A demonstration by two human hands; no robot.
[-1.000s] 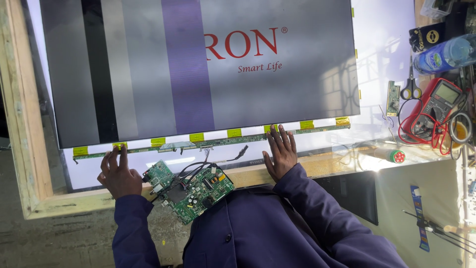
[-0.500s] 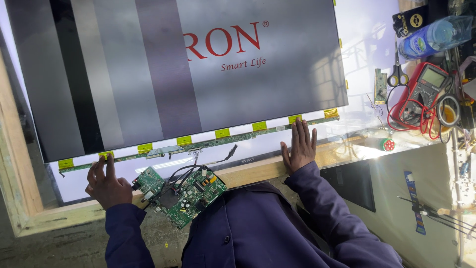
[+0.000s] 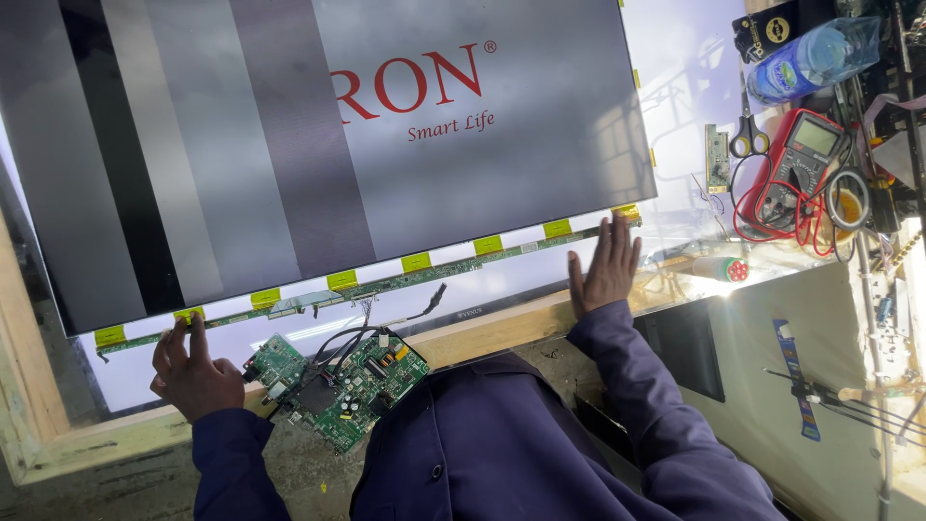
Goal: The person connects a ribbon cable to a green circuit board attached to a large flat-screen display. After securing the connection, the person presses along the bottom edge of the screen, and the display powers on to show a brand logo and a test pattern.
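Observation:
A large lit display panel (image 3: 289,164) with grey vertical bars lies on a bright backlit tray in a wooden frame (image 3: 29,386). Along its near edge runs a thin green driver strip (image 3: 386,282) with yellow tape tabs. My left hand (image 3: 193,371) rests at the strip's left end, fingertips touching a yellow tab. My right hand (image 3: 605,267) lies flat, fingers spread, against the strip's right end. Between my arms a green circuit board (image 3: 338,386) with black cables sits on the frame's front rail. Dark blue sleeves cover both arms.
To the right lie a red multimeter (image 3: 805,159) with red leads, scissors (image 3: 745,140), a small green board (image 3: 717,159), a plastic water bottle (image 3: 810,56), a tape roll (image 3: 849,203) and a red-capped cylinder (image 3: 721,268). Tools hang at the far right.
My right hand has slid right along the strip toward the panel's right corner. My left hand has stayed near the left end, fingers now on the tab. The view has shifted slightly.

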